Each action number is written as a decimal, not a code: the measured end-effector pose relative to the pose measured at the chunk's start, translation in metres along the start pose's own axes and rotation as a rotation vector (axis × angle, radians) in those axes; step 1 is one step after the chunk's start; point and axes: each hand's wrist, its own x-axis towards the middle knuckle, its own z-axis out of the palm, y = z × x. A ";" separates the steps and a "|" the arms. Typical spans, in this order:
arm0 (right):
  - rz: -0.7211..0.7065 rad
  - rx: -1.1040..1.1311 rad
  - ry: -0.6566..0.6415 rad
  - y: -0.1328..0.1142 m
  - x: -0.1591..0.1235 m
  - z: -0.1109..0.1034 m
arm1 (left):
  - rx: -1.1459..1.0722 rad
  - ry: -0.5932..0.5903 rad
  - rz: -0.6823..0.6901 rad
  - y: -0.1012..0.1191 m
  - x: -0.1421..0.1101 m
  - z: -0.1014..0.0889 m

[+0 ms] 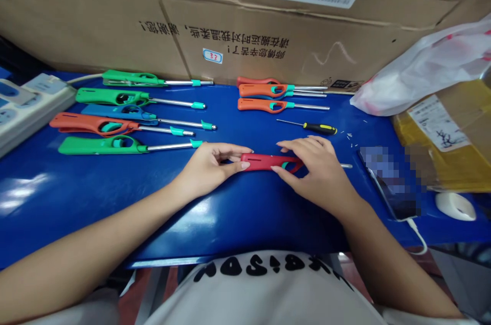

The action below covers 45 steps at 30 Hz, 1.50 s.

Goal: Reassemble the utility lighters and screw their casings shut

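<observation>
A red long-necked lighter lies level just over the blue table, its metal tube pointing right. My left hand pinches the end of its handle between thumb and fingers. Around the trigger end curls my right hand, thumb below and fingers above, covering part of the trigger loop and the tube. Left of my hands are several lighters, among them a green lighter and an orange lighter. Beyond my right hand sit more orange lighters and a black-and-yellow screwdriver.
A large cardboard box walls off the back of the blue table. On the right are a phone with a cable, a white computer mouse, a taped parcel and a plastic bag. A power strip stands at left.
</observation>
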 end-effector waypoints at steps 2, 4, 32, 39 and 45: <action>0.042 -0.023 0.019 0.015 -0.001 -0.007 | 0.076 0.007 0.017 0.000 0.001 -0.002; 0.120 -0.046 0.065 0.031 -0.001 -0.014 | 0.136 -0.002 0.029 -0.001 0.001 -0.002; 0.132 0.147 0.205 0.039 -0.008 0.005 | 0.682 0.006 0.545 -0.008 -0.004 -0.003; 0.129 0.192 0.414 0.028 -0.018 0.011 | 0.689 -0.022 0.568 -0.010 -0.003 -0.003; 0.107 0.189 0.461 0.024 -0.024 0.012 | 0.706 -0.018 0.541 -0.009 -0.001 -0.002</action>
